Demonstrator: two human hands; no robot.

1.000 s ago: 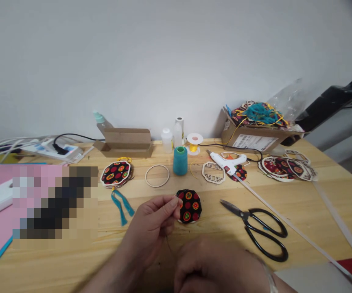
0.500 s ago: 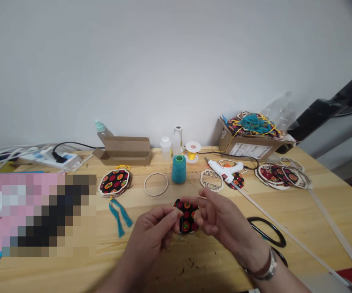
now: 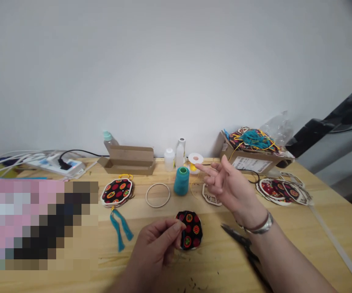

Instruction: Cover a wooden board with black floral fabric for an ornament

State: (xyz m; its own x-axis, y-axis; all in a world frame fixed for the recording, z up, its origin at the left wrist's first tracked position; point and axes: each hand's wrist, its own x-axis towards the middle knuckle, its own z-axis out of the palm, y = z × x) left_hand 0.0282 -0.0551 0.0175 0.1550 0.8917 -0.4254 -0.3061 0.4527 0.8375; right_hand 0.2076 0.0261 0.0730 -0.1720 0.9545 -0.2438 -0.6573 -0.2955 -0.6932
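Observation:
My left hand (image 3: 157,248) pinches the left edge of a small round disc covered in black cloth with red and orange flowers (image 3: 191,230), holding it tilted just above the wooden table (image 3: 285,228). My right hand (image 3: 226,185) is raised above and to the right of the disc, over a wooden lattice piece (image 3: 208,196). Its fingers are apart and loosely bent, the forefinger pointing left, and I see nothing in them. A metal bracelet sits on that wrist.
Black scissors (image 3: 239,240) lie partly under my right forearm. Behind the disc stand a teal thread cone (image 3: 181,181), a wooden ring (image 3: 158,195), a stack of patterned discs (image 3: 116,191) and a teal tassel (image 3: 119,228). A cardboard box of cords (image 3: 255,162) is at the back right.
My right hand came up from the near edge to the disc, then lifted away up and to the right. My left hand has kept its pinch on the disc.

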